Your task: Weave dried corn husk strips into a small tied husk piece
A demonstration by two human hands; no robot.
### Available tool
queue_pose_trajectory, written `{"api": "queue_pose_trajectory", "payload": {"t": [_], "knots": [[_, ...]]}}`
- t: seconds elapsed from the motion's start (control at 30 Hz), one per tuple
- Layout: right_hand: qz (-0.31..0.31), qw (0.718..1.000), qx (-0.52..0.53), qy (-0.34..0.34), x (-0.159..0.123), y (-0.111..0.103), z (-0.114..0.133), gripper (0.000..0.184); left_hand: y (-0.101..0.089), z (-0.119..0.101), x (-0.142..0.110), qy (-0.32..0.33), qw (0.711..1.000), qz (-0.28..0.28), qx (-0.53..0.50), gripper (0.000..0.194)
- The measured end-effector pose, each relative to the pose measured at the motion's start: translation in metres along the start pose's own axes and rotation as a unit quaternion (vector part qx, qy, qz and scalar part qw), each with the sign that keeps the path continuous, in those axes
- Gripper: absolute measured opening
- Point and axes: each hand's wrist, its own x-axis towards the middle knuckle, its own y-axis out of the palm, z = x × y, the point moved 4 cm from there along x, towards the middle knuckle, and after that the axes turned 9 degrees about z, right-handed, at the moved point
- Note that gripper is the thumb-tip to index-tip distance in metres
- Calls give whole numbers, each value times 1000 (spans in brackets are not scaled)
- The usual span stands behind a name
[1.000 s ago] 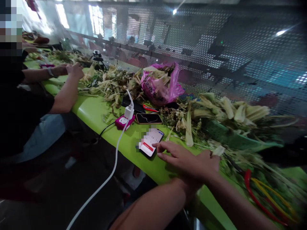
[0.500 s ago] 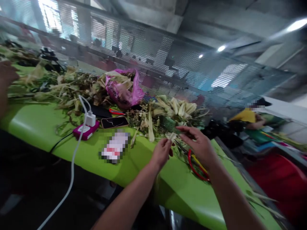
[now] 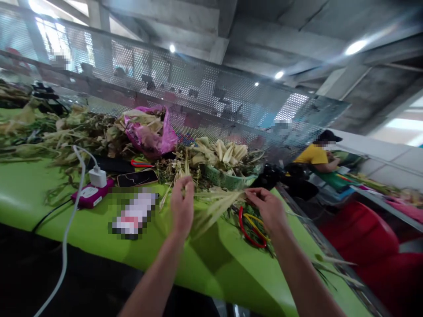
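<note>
"What's the right hand (image 3: 270, 210) pinching, right of centre?"
"A pale husk (image 3: 216, 209), spread above the green counter (image 3: 234, 268)."
"And the left hand (image 3: 182, 204)?"
"Near centre, grip unclear, with a pink bag (image 3: 152, 136) up-left."

Phone (image 3: 134, 215) before the other phone (image 3: 138, 178); bag (image 3: 152, 132) behind both; basket (image 3: 228, 177) right.

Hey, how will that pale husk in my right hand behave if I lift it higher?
The pale husk is probably floppy, since it sags below your right hand. It looks thin and spread out, so it's likely light for its size, and may split along its lengthwise streaks.
</note>
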Motion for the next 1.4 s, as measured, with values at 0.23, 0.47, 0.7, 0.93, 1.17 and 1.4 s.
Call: {"api": "queue_pose_trajectory", "payload": {"t": [0.23,0.47,0.7,0.93,1.17,1.4], "knots": [[-71,953,289,51,7,6,-28,31,4,25,9,-110,991,-7,-76,27],[18,944,321,72,-14,62,-35,26,87,27,-9,-98,959,264,-34,23],[173,971,154,62,-28,74,-33,33,77,43,5,-138,967,213,-4,22],[33,990,136,-18,-22,49,-17,30,71,45,-1,-166,950,264,27,21],[6,983,182,-5,-18,44,-23,29,83,53,-14,-170,925,338,27,26],[15,992,124,-12,-19,41,-31,25,80,53,-16,-123,933,333,67,37]]}}
